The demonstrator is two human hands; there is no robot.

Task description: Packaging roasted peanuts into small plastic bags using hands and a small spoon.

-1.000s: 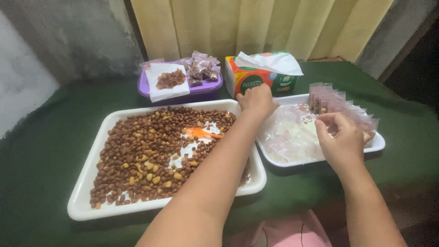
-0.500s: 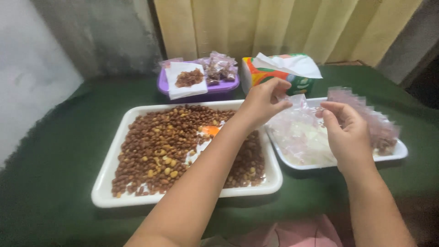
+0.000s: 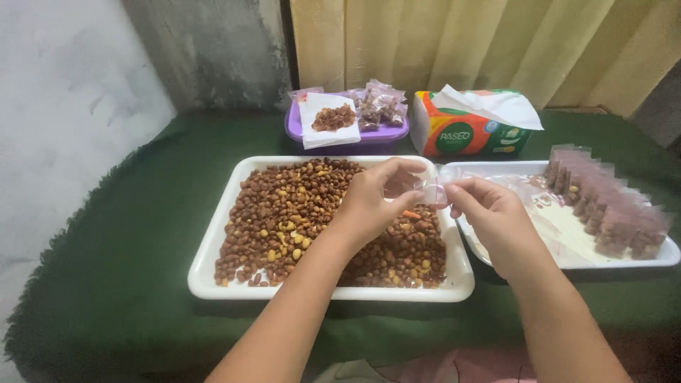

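head view: your white tray (image 3: 213,273) is full of brown roasted nuts (image 3: 298,213); second white tray (image 3: 638,259) on the right holds a row of filled packets (image 3: 610,206). purple tub (image 3: 347,135) at the back has more packets. both hands meet above the nut tray's right edge: left hand (image 3: 372,206) and right hand (image 3: 489,213) each pinch a small clear bag (image 3: 418,188) between fingertips. green cloth (image 3: 120,269) covers the table, curtain (image 3: 482,42) behind.

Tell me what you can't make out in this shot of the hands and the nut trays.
- Head view: orange scoop, mostly hidden by the left hand.
- Small clear bag between the left hand and right hand: too see-through to tell whether it holds anything.
- Purple tub: its packets are too small to identify.
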